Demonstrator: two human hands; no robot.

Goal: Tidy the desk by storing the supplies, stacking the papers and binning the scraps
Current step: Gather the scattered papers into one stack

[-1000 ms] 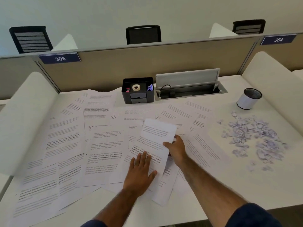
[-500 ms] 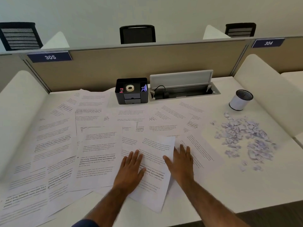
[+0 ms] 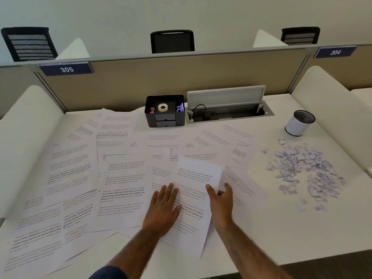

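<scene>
The top sheet (image 3: 197,178) lies between the hands, long axis pointing away from the person: the left hand (image 3: 163,206), fingers straight, presses its left half toward the surface (image 3: 281,228); the right hand (image 3: 220,198) pinches its raised right edge.

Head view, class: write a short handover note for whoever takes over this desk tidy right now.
Left hand: flat on the top sheet. Right hand: grips that sheet's right edge.
Papers spread over the desk; scraps piled at right, near the cup.
Done: tape is in the organiser.
Left: stack papers, bin scraps.
</scene>
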